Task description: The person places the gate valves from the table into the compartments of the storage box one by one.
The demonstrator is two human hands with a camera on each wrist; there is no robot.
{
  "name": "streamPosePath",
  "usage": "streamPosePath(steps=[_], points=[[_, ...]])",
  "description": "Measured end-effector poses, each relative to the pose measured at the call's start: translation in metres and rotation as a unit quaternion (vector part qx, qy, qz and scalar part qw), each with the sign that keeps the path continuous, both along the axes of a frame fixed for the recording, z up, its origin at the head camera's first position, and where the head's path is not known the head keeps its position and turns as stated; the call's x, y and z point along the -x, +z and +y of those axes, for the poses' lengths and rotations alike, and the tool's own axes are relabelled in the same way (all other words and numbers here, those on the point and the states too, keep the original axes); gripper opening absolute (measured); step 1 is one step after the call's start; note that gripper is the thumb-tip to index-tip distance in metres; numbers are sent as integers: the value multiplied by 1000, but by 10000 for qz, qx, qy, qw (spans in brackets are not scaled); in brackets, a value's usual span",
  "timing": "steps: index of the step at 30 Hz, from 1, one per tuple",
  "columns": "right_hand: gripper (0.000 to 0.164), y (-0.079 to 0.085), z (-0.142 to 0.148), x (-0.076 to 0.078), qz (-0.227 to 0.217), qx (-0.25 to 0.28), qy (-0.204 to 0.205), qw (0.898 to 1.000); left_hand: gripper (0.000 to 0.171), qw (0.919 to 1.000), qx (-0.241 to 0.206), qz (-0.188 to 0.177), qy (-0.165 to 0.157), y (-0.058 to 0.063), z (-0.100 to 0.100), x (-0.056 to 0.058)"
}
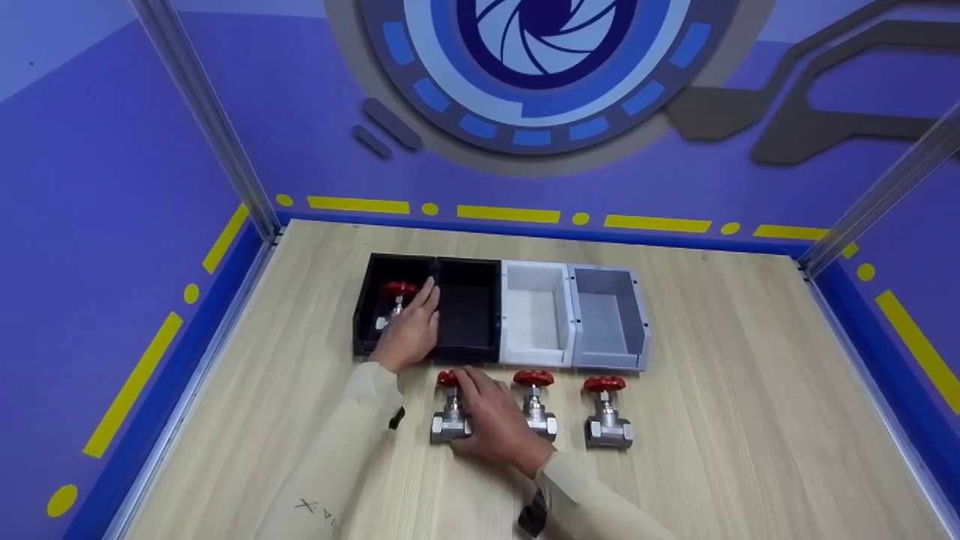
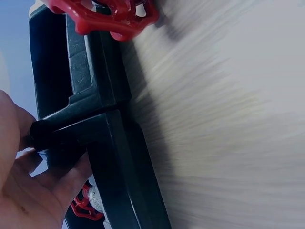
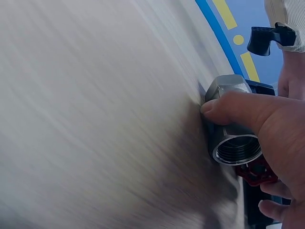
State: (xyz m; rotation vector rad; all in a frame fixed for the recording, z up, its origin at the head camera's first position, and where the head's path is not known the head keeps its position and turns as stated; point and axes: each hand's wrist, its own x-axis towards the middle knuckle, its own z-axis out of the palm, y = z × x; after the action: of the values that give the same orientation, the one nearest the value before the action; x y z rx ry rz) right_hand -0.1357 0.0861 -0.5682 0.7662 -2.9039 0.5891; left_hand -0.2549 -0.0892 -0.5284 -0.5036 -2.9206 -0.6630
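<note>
My left hand [image 1: 411,334] reaches into the leftmost black bin [image 1: 362,319], its fingers extended along the divider, beside a metal valve [image 1: 397,306] with a red handwheel. In the left wrist view, the fingers [image 2: 74,183] dip past the bin wall near that valve's red wheel; no grip on it shows. My right hand [image 1: 499,424] grips the left valve [image 1: 448,427] of three standing in a row on the table. Its thumb [image 3: 228,109] presses across the threaded valve body in the right wrist view. The middle valve [image 1: 538,424] is partly hidden behind this hand.
Right of the leftmost bin sit another black bin [image 1: 469,349], a white bin [image 1: 536,356] and a grey bin [image 1: 609,360], side by side. The third valve [image 1: 609,431] stands at the right of the row. Printed walls border the wooden table [image 1: 735,390].
</note>
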Motion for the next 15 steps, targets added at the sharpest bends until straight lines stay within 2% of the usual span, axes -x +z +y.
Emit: streamPosePath(steps=[7,15], points=[[110,0,1,-1,182,-59,8,9998,49,9999,-18,-101,-8,1,0,-2],[113,3,2,0,-14,13,-69,10000,49,9997,-125,-184,71,0,1,-2]])
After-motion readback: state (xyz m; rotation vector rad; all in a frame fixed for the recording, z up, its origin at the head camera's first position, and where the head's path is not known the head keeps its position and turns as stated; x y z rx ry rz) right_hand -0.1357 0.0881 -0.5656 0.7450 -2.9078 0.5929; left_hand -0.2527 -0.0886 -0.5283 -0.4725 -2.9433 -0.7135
